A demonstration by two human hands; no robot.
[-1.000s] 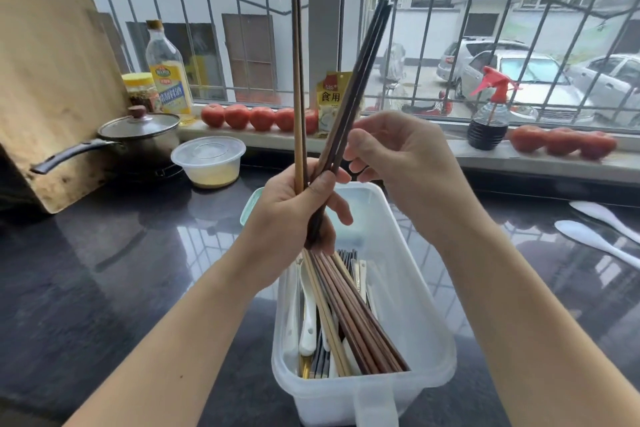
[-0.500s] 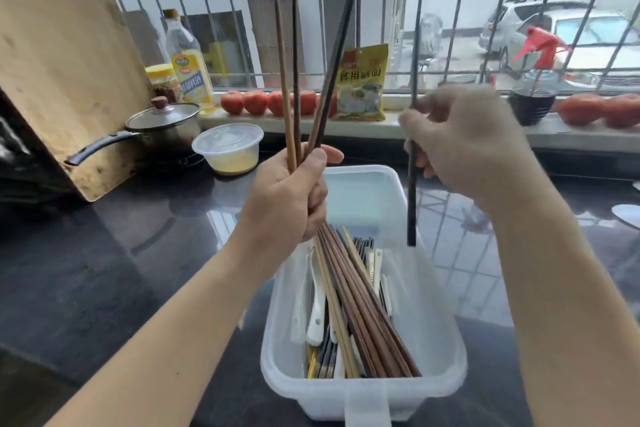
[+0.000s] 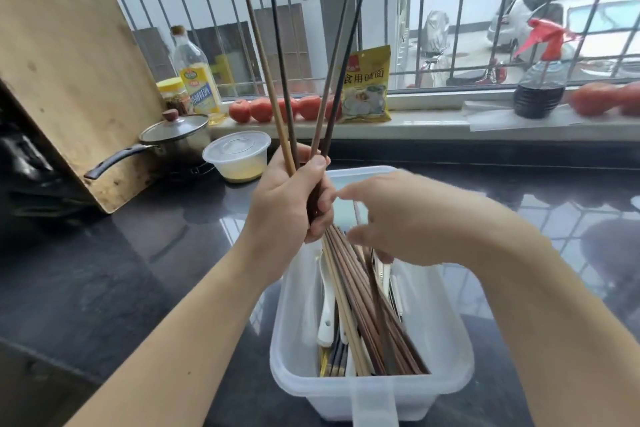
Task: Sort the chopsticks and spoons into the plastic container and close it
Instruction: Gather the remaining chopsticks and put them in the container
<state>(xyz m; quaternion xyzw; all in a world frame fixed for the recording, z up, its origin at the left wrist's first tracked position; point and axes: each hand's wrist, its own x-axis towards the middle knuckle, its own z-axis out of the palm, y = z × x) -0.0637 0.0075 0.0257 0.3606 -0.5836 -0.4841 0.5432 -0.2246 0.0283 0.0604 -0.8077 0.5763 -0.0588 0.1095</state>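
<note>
My left hand (image 3: 287,204) grips a bunch of long brown and dark chopsticks (image 3: 277,80) that stand upright and fan out above the far end of the white plastic container (image 3: 460,350). The container stands open on the black counter in front of me. In it lie several brown chopsticks (image 3: 367,315) lengthwise, with a white spoon (image 3: 327,308) and more utensils beside them. My right hand (image 3: 398,218) hovers low over the container's middle, blurred, fingers loosely spread toward the left hand. No chopstick shows in it.
A wooden cutting board (image 3: 69,80) leans at the left behind a lidded pot (image 3: 173,135) and a lidded plastic bowl (image 3: 237,156). On the window sill stand an oil bottle (image 3: 195,76), tomatoes (image 3: 259,109), a yellow packet (image 3: 367,87) and a spray bottle (image 3: 540,87).
My right hand pulled one dark chopstick out of the left hand's bunch, then dropped down over the container; the chopstick is no longer seen in it. The left hand kept its bunch.
</note>
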